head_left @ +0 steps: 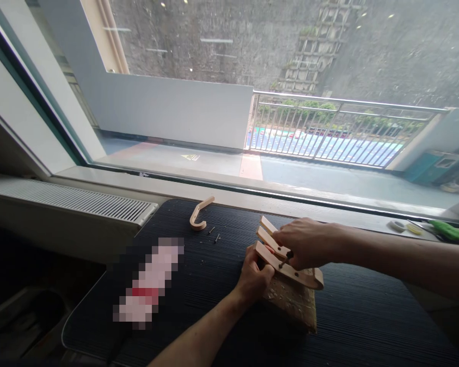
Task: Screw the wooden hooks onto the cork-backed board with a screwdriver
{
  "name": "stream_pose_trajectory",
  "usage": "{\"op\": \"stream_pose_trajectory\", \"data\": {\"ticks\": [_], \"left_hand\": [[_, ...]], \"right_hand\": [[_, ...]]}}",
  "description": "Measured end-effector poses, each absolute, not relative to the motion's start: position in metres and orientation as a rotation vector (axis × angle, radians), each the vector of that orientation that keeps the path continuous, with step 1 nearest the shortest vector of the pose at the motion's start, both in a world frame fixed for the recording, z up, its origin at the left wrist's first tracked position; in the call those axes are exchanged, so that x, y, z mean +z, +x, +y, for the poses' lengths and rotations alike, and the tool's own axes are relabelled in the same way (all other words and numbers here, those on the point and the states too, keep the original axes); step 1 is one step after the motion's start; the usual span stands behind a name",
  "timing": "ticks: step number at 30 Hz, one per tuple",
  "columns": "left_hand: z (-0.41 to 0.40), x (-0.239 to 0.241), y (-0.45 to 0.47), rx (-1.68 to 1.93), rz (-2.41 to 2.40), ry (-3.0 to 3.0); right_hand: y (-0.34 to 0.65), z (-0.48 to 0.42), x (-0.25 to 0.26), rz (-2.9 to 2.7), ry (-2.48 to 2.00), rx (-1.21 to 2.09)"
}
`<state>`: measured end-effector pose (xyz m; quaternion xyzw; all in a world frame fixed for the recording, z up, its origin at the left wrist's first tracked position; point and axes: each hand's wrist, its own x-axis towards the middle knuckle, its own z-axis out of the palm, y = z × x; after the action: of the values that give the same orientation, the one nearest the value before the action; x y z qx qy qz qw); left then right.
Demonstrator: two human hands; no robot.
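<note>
A wooden board lies on the black ribbed mat, with several curved wooden hooks resting on top of it. My left hand is closed around the near end of the front hook, at the board's left edge. My right hand reaches in from the right, its fingers pinched on a small dark tool or screw that stands on that hook. A loose wooden hook lies further back on the mat, with two small dark screws beside it.
A blurred pink and white object lies on the mat's left part. A white radiator grille runs along the left under the window sill. A tape roll and a green item sit at the far right of the sill.
</note>
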<state>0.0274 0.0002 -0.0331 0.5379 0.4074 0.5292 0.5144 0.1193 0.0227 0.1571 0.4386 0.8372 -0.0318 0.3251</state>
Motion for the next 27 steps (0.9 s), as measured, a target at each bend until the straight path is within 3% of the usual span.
{"op": "stream_pose_trajectory", "data": {"ticks": [10, 20, 27], "left_hand": [[0.001, -0.035, 0.027, 1.275, 0.992, 1.330], [0.001, -0.032, 0.029, 1.285, 0.980, 1.278], [0.000, -0.031, 0.027, 1.267, 0.973, 1.286]], "right_hand": [[0.142, 0.011, 0.140, 2.492, 0.740, 0.199], [0.140, 0.012, 0.149, 2.186, 1.259, -0.083], [0.133, 0.012, 0.158, 2.205, 1.146, 0.026]]}}
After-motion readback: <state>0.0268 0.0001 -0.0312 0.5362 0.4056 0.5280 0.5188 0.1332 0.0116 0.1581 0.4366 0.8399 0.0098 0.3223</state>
